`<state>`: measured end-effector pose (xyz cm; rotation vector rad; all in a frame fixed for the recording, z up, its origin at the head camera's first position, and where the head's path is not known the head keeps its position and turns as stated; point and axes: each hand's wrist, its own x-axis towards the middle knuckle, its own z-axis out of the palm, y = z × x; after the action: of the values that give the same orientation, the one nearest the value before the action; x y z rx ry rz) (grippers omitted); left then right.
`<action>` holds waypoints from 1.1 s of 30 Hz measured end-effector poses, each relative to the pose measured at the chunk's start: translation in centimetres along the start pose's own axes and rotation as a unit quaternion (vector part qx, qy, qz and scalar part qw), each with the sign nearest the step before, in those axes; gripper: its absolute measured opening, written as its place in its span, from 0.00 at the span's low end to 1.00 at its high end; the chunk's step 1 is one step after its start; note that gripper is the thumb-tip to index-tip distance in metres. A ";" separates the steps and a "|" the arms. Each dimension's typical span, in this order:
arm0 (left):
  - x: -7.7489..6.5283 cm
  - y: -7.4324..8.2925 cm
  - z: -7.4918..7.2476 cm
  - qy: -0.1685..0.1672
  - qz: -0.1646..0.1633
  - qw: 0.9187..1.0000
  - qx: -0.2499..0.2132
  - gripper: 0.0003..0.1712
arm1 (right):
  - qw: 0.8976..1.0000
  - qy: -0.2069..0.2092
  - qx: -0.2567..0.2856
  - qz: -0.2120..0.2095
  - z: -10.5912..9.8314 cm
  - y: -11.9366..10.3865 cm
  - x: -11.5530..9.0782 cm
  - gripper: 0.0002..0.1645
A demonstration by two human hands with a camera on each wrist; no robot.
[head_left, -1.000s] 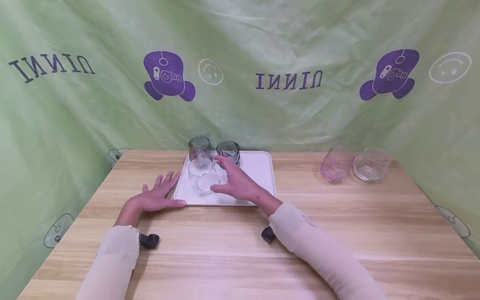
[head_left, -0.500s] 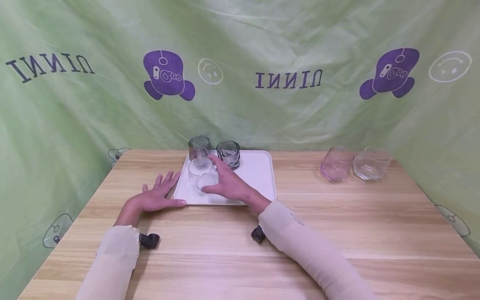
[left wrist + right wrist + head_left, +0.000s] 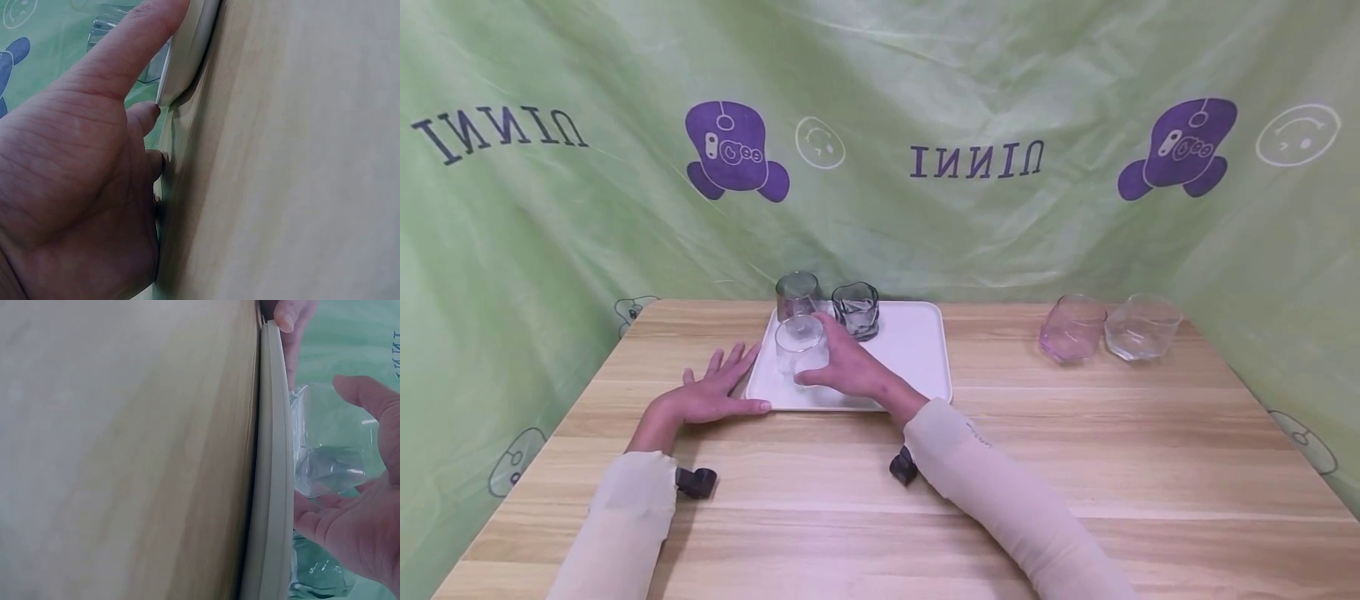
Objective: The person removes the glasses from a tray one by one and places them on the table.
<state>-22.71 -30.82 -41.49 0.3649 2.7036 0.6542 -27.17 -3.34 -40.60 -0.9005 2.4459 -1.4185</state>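
Note:
My right hand (image 3: pixel 853 367) curves round a clear drinking glass (image 3: pixel 799 346), thumb at its near side and fingers on its far right. That glass stands on the front left of a white tray (image 3: pixel 917 350). In the right wrist view the thumb (image 3: pixel 362 392) lies against the clear glass (image 3: pixel 331 434). My left hand (image 3: pixel 715 396) lies with fingers spread at the tray's left edge. Its thumb touches the tray's front left corner, also seen in the left wrist view. Behind the clear glass stand a smoky grey glass (image 3: pixel 796 292) and a dark wavy glass (image 3: pixel 856 312).
A pinkish faceted glass (image 3: pixel 1072 329) and a clear faceted glass (image 3: pixel 1142 329) stand on the wooden table (image 3: pixel 1075 467) at the far right. A green printed curtain (image 3: pixel 880 225) hangs behind the table and along both sides.
My right hand has moved left, bringing its thumb and fingers round the clear glass. The left hand, the tray and the other glasses have stayed put.

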 end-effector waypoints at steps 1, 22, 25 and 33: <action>0.0 0.0 0.0 0.000 0.000 1.000 0.000 0.64 | 1.000 0.000 0.001 -0.001 0.0 0.0 0.0 0.63; -0.1 0.3 -0.1 0.001 0.000 1.000 -0.006 0.64 | 1.000 -0.002 0.001 0.011 0.0 0.1 0.2 0.59; -0.1 0.2 -0.1 0.001 -0.001 1.000 -0.006 0.64 | 1.000 0.000 -0.002 0.007 0.1 0.1 0.2 0.59; -0.1 0.2 0.0 0.003 -0.001 1.000 -0.007 0.64 | 1.000 -0.006 -0.008 -0.022 0.0 0.2 0.2 0.59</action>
<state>-22.59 -30.71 -41.40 0.3585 2.7032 0.6737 -27.43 -3.44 -40.73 -0.9684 2.4479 -1.4055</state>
